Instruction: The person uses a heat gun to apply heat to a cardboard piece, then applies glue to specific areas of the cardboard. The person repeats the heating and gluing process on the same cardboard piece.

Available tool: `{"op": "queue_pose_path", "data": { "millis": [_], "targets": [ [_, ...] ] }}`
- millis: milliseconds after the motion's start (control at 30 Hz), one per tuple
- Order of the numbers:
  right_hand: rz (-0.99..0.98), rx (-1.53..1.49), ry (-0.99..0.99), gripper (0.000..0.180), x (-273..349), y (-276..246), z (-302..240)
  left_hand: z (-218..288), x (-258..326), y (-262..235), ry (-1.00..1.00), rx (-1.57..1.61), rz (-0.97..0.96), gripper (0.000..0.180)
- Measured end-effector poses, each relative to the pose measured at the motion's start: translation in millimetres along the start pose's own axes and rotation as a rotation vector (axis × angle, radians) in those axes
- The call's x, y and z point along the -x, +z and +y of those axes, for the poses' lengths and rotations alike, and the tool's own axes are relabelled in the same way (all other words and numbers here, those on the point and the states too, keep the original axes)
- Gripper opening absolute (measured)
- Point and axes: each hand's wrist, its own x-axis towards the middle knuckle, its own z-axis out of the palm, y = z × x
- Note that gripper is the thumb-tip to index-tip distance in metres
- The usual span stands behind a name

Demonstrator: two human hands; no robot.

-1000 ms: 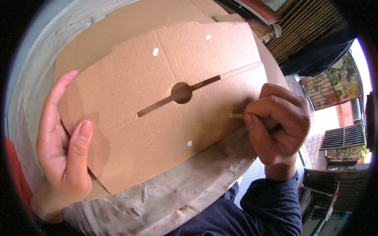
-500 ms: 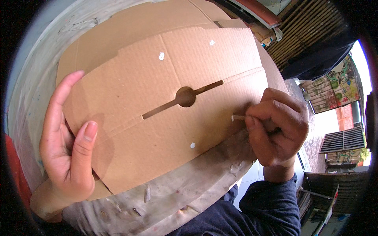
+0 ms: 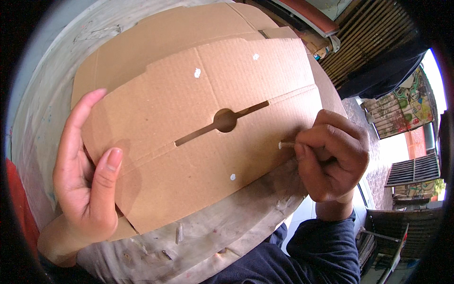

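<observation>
A brown cardboard sheet (image 3: 175, 104) with a slit and a round hole in its middle lies tilted before me. It bears a few white dabs, with one white dab (image 3: 232, 177) near the close edge. My left hand (image 3: 87, 180) is round the sheet's left edge, thumb over the top face and index finger stretched along the side; its other fingers are mostly hidden. At the right edge my right hand (image 3: 333, 156) pinches a thin, pale stick (image 3: 287, 144). The stick's tip meets a white spot on the cardboard.
More cardboard (image 3: 170, 28) lies beneath and behind the sheet. A stained grey cover (image 3: 208, 236) spreads below, with a small pale stub (image 3: 179, 233) on it. Slatted panels (image 3: 373, 38) and dark cloth (image 3: 383, 75) stand at the right, beyond the tiled floor.
The cardboard and my left hand have shifted slightly right and down in the picture. My right hand stays nearly in place, the stick's tip still at the right-hand white spot.
</observation>
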Motion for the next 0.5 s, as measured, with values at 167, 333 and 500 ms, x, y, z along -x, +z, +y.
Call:
{"op": "queue_pose_path", "data": {
  "millis": [167, 333, 500],
  "targets": [
    [0.121, -0.067, -0.034, 0.007, 6.8, -0.2, 5.0, -3.7, 3.7, 4.0, -0.04, 0.101, 0.02, 0.051],
    [0.541, -0.135, -0.047, 0.011, 18.4, 6.5, -21.8, -5.1, 9.0, 1.1, 0.026, 0.127, 0.004, 0.048],
    [0.126, -0.089, 0.099, 0.017, 21.9, 16.4, -64.8, -12.4, 10.1, -1.5, 0.052, 0.132, 0.005, 0.046]
  ]
}}
